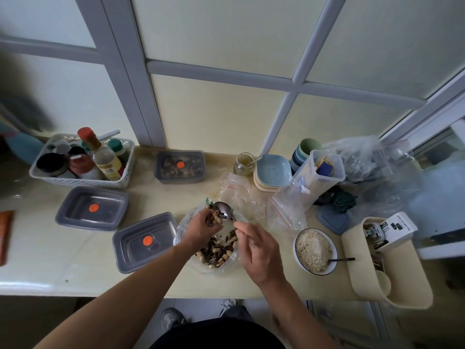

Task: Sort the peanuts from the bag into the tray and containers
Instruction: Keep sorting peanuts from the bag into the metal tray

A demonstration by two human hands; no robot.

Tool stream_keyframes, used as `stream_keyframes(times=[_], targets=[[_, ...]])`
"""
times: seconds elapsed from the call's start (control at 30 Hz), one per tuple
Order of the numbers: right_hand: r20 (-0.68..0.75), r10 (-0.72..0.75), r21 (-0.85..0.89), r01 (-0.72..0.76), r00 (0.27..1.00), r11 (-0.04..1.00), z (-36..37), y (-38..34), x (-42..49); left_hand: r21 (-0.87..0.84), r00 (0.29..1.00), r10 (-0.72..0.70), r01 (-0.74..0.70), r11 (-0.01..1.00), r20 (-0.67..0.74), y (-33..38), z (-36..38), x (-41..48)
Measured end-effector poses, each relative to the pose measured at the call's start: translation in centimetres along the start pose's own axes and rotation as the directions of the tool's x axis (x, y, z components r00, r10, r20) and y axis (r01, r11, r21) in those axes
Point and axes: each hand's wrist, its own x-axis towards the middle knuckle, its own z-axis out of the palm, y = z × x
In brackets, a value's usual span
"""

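Dial reference: we centre the dial on the bag (216,250), with 12 o'clock toward the window.
Bag: clear plastic, open on the counter (75,260) directly in front of the person.
Bag contents: peanuts (227,254) mixed with striped sunflower seeds (212,248), a substantial heap.
Left hand (201,226): at 11 o'clock over the bag's far rim, fingers curled round a handful of peanuts.
Right hand (259,248): at 3 o'clock, fingers closed in a pinch on the handle of the spoon (224,210).
Spoon: its bowl lies at 12 o'clock, touching the peanuts in the left hand.
Near container (144,241): at 9 o'clock, just beside the bag, grey lid on, and we see no peanuts in it.
Mid container (91,207): at 10 o'clock, well apart from the bag, lid on, and we see no peanuts in it.
Far container (180,166): at 11 o'clock near the window, lid on, with brown contents showing through. We cannot tell what they are.
Tray: we cannot tell which item serves as the tray.
Step in hand: we judge it to be picking peanuts out of the mix.
Progress: early, in our judgement. At most 1 container holds anything, and 2 look unfilled.
Left to do: open the 2 lidded containers, transfer the handful, and work through the heap.
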Motion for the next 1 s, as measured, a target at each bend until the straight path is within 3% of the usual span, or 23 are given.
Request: stream_keyframes(times=[0.1, 0.2, 0.37, 0.47, 0.57, 0.67, 0.73, 0.8, 0.93, 1.0], targets=[[-0.120, 0.187, 0.118, -0.174, 0.975, 0.978, 0.1, 0.7, 0.4, -0.024, 1.000, -0.030, 0.030, 0.999, 0.000, 0.0, -0.2, -0.3], [-0.165, 0.406, 0.186, -0.376, 0.899, 0.908, 0.3, 1.9, 0.5, -0.056, 0.999, -0.044, 0.044, 0.997, 0.005, 0.0, -0.5, -0.5], [-0.193, 0.779, 0.396, -0.679, 0.597, 0.618, 0.8, 4.4, 0.0, -0.109, 0.999, -0.030, 0.029, 0.994, -0.013, 0.3, -0.8, -1.1], [-0.071, 0.897, 0.445, -0.791, 0.437, 0.420, 2.1, 6.9, -1.6, -0.123, 0.999, -0.029, 0.026, 0.992, -0.023, 0.4, -0.9, -1.5], [0.147, 0.948, 0.478, -0.859, 0.283, 0.183, 3.8, 8.6, -3.5, -0.105, 0.999, -0.030, 0.027, 0.994, -0.024, 0.1, -0.8, -1.5], [0.371, 0.919, 0.509, -0.857, 0.129, -0.085, 5.2, 9.2, -4.5, -0.028, 0.999, -0.023, 0.022, 0.999, -0.047, -0.2, -0.6, -1.6], [0.493, 0.867, 0.486, -0.848, 0.069, -0.209, 6.0, 9.7, -4.8, 0.027, 0.999, -0.009, 0.010, 1.000, -0.041, -0.7, -0.4, -1.5], [0.522, 0.853, 0.424, -0.877, 0.032, -0.227, 6.8, 10.3, -5.1, 0.048, 1.000, -0.005, 0.006, 0.999, -0.019, -1.2, -0.1, -1.4], [0.366, 0.930, 0.107, -0.991, -0.036, -0.080, 7.5, 10.4, -4.2, 0.064, 0.999, -0.032, 0.033, 0.997, -0.016, -1.6, 0.4, -1.3], [0.423, 0.902, -0.041, -0.997, -0.080, -0.069, 7.3, 9.6, -3.2, 0.016, 0.999, -0.042, 0.042, 0.999, -0.014, -1.4, 0.4, -1.4]])
